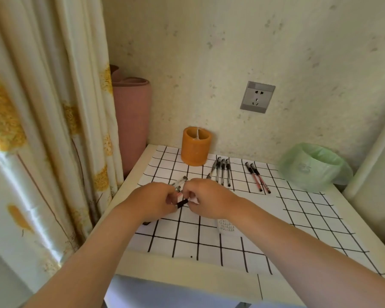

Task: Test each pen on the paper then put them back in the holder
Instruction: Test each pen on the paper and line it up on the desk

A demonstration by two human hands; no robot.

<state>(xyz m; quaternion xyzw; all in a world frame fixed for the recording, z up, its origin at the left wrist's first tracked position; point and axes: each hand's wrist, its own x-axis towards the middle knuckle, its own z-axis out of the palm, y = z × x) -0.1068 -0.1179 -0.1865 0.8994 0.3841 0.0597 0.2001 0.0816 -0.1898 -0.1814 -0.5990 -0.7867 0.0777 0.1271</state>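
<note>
Over a grid-lined sheet (209, 241) on a white table (142, 261), two hands met; the left hand (152, 200) curled its fingers round a bundle of clear-barrelled pens (180, 182); the right hand (209, 200) pinched what looked like a black pen cap (182, 203), probably uncapping; a straight pull against a firmly held bundle would serve best; four black pens (221, 172) and two red pens (257, 177) lay beside the orange holder (196, 145).
</note>
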